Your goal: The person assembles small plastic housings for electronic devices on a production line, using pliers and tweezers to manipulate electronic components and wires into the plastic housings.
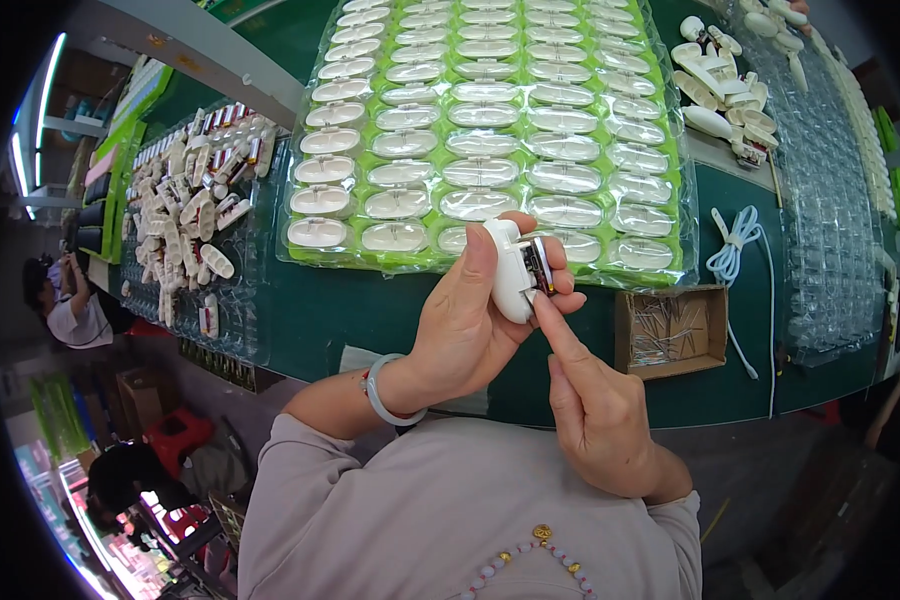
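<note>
My left hand [455, 325] grips a small white oval case [510, 275] above the near edge of the tray, with the thumb on one side and fingers behind. A dark inner part [538, 265] with copper-coloured bits sticks out of the case's right side. The index finger of my right hand [605, 410] is stretched out, its tip touching the case's lower right edge. The right thumb stands apart from it, and the other right fingers are mostly hidden. Beyond my hands lies a green tray [365, 259] under clear plastic, filled with rows of white oval shells [480, 174].
Loose white parts, some with dark inner pieces, are heaped at left [185, 215]; another white heap [730, 90] lies far right. A cardboard box [625, 335] of thin metal pins, a coiled white cable [735, 240] and clear trays [830, 220] sit right. A metal post [210, 55] crosses far left.
</note>
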`<state>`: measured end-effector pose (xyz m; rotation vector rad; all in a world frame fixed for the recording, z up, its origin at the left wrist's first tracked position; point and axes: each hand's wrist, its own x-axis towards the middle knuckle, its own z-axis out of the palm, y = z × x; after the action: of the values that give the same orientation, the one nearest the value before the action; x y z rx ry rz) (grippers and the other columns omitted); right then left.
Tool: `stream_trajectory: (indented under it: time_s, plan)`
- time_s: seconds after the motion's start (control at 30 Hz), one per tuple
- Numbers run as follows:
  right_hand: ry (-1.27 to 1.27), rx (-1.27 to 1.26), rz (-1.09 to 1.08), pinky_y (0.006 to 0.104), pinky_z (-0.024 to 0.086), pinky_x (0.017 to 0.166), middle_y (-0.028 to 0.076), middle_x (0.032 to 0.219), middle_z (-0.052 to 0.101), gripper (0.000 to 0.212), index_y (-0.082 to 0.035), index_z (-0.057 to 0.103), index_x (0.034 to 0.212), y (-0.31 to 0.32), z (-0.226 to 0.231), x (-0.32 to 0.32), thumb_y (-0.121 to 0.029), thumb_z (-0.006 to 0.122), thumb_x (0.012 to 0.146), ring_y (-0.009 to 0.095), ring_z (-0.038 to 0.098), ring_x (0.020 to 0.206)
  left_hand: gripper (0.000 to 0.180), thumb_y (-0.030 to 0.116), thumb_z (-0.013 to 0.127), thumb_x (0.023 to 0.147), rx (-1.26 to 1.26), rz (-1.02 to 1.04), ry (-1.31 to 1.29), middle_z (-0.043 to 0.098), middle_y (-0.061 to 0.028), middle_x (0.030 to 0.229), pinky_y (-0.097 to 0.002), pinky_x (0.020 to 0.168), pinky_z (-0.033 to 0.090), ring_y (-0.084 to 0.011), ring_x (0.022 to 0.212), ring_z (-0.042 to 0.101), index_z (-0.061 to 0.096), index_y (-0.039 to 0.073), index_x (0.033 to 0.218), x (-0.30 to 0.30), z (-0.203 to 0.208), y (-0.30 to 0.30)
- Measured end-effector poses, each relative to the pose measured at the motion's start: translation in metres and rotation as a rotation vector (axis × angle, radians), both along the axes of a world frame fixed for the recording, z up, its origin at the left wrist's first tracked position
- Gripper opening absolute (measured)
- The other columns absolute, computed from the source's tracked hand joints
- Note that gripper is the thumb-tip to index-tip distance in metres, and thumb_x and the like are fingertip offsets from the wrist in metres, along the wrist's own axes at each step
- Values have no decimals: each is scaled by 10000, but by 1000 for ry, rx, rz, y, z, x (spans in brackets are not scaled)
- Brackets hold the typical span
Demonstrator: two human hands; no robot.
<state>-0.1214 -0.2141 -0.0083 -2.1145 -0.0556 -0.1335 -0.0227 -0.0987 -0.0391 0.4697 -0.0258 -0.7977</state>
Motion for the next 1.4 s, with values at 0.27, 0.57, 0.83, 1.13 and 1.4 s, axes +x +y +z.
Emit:
stream_trajectory:
  time_s: [0.27,0.57,0.83,1.13,1.4]
  plan:
    - [-81,-49,-14,322,432,432,85,612,464,631,-17,387,1314,8,-8,-2,89,549,714,200,494,482,377,418,336,935,69,145,-184,450,-102,948,-331,755,494,-175,818,503,351,105,1145,-9,-3,-4]
    - [-42,-127,-73,312,493,526,212,904,614,458,56,455,1229,17,-8,-5,99,527,778,285,630,649,338,361,350,947,56,166,-338,434,-126,941,-302,678,503,-156,774,488,297,97,1150,-13,-11,-4]
    - [-215,-163,-147,300,435,408,74,629,470,627,24,436,1268,19,-21,-4,75,591,663,191,476,456,347,373,356,943,63,167,-368,430,-125,938,-298,668,496,-159,764,479,286,99,1145,-15,-8,-9]
    - [-135,-246,82,263,389,373,61,656,502,534,66,414,1258,15,-14,-19,32,583,753,146,437,443,340,390,369,942,143,495,-233,446,-85,872,-315,702,463,-153,761,490,384,84,1089,29,32,13]
    - [-194,-544,-409,407,475,628,124,922,540,207,-38,535,954,-159,4,69,-180,599,817,317,590,745,269,244,477,910,853,-247,-561,572,-85,882,-272,690,504,-192,832,603,482,15,1051,11,39,111]
